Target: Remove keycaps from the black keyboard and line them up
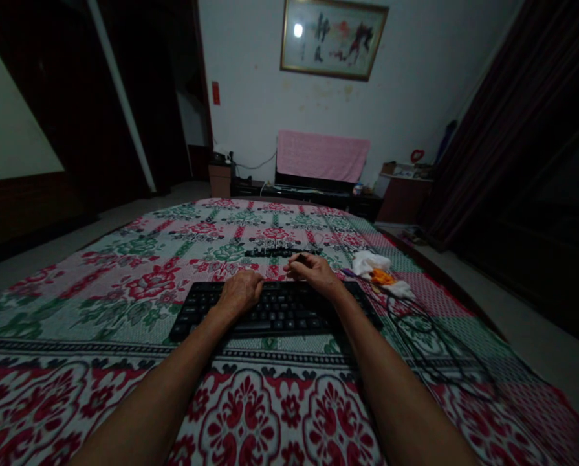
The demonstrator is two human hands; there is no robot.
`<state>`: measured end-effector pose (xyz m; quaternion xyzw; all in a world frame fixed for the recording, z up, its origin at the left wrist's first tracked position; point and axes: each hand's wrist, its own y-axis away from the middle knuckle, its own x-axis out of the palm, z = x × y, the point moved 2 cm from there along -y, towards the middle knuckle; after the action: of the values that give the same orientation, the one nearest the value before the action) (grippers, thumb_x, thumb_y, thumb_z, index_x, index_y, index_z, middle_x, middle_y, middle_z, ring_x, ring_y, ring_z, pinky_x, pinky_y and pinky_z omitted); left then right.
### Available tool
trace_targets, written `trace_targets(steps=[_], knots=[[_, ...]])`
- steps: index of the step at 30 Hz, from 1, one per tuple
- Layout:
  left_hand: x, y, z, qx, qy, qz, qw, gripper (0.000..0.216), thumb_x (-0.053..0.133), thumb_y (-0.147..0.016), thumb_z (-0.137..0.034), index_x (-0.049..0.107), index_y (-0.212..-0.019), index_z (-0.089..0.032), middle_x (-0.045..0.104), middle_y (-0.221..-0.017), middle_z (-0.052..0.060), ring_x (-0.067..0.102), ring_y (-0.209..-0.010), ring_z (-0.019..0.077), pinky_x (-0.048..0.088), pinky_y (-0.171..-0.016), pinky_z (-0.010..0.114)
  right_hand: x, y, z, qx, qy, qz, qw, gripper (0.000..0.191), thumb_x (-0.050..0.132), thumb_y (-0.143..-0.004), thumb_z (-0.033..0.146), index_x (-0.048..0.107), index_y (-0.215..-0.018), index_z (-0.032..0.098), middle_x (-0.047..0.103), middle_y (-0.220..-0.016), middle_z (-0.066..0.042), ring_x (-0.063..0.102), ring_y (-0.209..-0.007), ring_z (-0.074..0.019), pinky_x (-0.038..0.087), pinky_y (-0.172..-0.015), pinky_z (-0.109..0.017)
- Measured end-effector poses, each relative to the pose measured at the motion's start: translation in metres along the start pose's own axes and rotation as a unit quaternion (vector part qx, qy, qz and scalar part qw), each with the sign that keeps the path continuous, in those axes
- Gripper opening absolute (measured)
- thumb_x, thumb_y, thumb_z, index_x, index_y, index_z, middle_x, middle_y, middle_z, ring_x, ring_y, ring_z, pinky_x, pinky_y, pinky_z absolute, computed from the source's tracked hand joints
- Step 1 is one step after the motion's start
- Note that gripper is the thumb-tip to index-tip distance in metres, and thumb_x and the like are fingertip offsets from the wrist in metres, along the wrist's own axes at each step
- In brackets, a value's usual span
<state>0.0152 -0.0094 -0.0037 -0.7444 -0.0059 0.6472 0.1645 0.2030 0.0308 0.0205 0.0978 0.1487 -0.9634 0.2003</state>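
A black computer keyboard point(279, 317) lies on the patterned cloth in front of me. My left hand point(242, 289) is over the keyboard's left half near its far edge, fingers curled together; whatever is between the fingertips is hidden. Above the far edge, right of the middle, my right hand point(316, 272) is closed in a pinch. A small black piece point(301, 259), which looks like a keycap, shows at its fingers. Just beyond the keyboard several small black pieces point(270, 252) that look like keycaps lie in a row.
Crumpled white tissue point(371, 262) and an orange cloth-like piece point(382, 277) lie right of the keyboard. A dark cable point(415, 323) loops over the floral cloth point(138, 285) at the right. Beyond the table stands a low cabinet with a pink towel point(321, 155) draped over a screen.
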Motion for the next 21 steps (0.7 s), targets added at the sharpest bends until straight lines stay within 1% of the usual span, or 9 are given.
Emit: trace_targets(steps=[2, 3, 5, 8, 10, 12, 15, 18, 21], knots=[[0.0, 0.0, 0.0, -0.004, 0.004, -0.001, 1.0, 0.031, 0.036, -0.086, -0.03, 0.065, -0.092, -0.02, 0.064, -0.092, 0.007, 0.056, -0.094, 0.019, 0.043, -0.081, 0.028, -0.002, -0.001, 0.0, -0.002, 0.052, -0.032, 0.998, 0.021, 0.048, -0.078, 0.032, 0.053, -0.089, 0.016, 0.062, -0.073, -0.001, 0.057, -0.065, -0.0114, 0.044, -0.061, -0.022], [0.001, 0.0, 0.001, -0.005, 0.005, -0.003, 1.0, 0.03, 0.037, -0.086, -0.03, 0.065, -0.092, -0.02, 0.064, -0.092, 0.007, 0.056, -0.095, 0.019, 0.043, -0.082, 0.029, -0.003, -0.002, 0.001, -0.001, 0.083, -0.033, 0.996, 0.019, 0.045, -0.078, 0.029, 0.054, -0.087, 0.016, 0.06, -0.069, 0.0, 0.055, -0.063, -0.0106, 0.042, -0.059, -0.021], [0.002, 0.0, 0.001, -0.002, 0.005, -0.009, 1.0, 0.03, 0.037, -0.086, -0.03, 0.065, -0.093, -0.021, 0.064, -0.092, 0.006, 0.056, -0.095, 0.019, 0.042, -0.083, 0.029, -0.001, -0.002, 0.0, 0.007, 0.15, -0.009, 0.989, 0.016, 0.043, -0.075, 0.022, 0.057, -0.082, 0.015, 0.057, -0.064, 0.002, 0.052, -0.059, -0.0098, 0.04, -0.056, -0.02], [0.003, 0.0, 0.002, 0.01, 0.003, -0.018, 1.0, 0.03, 0.036, -0.086, -0.029, 0.064, -0.092, -0.021, 0.064, -0.091, 0.006, 0.056, -0.094, 0.0187, 0.042, -0.082, 0.028, 0.004, 0.001, -0.003, 0.008, 0.227, 0.061, 0.972, 0.015, 0.051, -0.069, 0.019, 0.063, -0.077, 0.014, 0.06, -0.066, 0.001, 0.052, -0.061, -0.0103, 0.039, -0.056, -0.02], [0.003, 0.001, 0.002, 0.012, 0.001, -0.019, 1.0, 0.03, 0.036, -0.086, -0.029, 0.064, -0.089, -0.021, 0.064, -0.09, 0.006, 0.057, -0.092, 0.0185, 0.042, -0.081, 0.028, 0.008, 0.002, -0.006, -0.008, 0.242, 0.103, 0.965, 0.018, 0.056, -0.067, 0.021, 0.066, -0.081, 0.014, 0.064, -0.072, -0.001, 0.054, -0.065, -0.0116, 0.04, -0.059, -0.021], [0.004, 0.001, 0.003, 0.008, -0.001, -0.018, 1.0, 0.03, 0.035, -0.086, -0.029, 0.064, -0.088, -0.021, 0.064, -0.089, 0.006, 0.057, -0.091, 0.0186, 0.043, -0.081, 0.028, 0.012, 0.003, -0.009, -0.022, 0.25, 0.122, 0.96, 0.023, 0.06, -0.068, 0.026, 0.068, -0.085, 0.014, 0.066, -0.076, -0.002, 0.056, -0.068, -0.0129, 0.041, -0.062, -0.022], [0.005, 0.0, 0.003, 0.006, -0.001, -0.018, 1.0, 0.03, 0.035, -0.086, -0.029, 0.064, -0.089, -0.02, 0.064, -0.09, 0.007, 0.057, -0.091, 0.0189, 0.043, -0.08, 0.029, 0.017, 0.002, -0.011, -0.028, 0.276, 0.124, 0.953, 0.024, 0.062, -0.068, 0.03, 0.069, -0.086, 0.014, 0.067, -0.076, -0.002, 0.058, -0.069, -0.0139, 0.04, -0.063, -0.022], [0.004, 0.0, 0.002, 0.002, 0.005, -0.011, 1.0, 0.029, 0.037, -0.086, -0.029, 0.064, -0.091, -0.021, 0.064, -0.091, 0.006, 0.056, -0.092, 0.0187, 0.043, -0.08, 0.028, 0.021, 0.002, -0.01, -0.03, 0.306, 0.118, 0.944, 0.018, 0.061, -0.069, 0.026, 0.069, -0.081, 0.015, 0.066, -0.07, -0.001, 0.057, -0.066, -0.013, 0.039, -0.06, -0.021], [0.001, 0.0, 0.001, -0.005, 0.005, 0.0, 1.0, 0.029, 0.037, -0.086, -0.028, 0.064, -0.088, -0.02, 0.064, -0.089, 0.006, 0.057, -0.091, 0.0184, 0.043, -0.079, 0.028, 0.022, 0.002, -0.008, -0.028, 0.321, 0.105, 0.941, 0.016, 0.06, -0.069, 0.026, 0.069, -0.077, 0.014, 0.065, -0.065, -0.001, 0.056, -0.062, -0.0124, 0.037, -0.057, -0.021]])
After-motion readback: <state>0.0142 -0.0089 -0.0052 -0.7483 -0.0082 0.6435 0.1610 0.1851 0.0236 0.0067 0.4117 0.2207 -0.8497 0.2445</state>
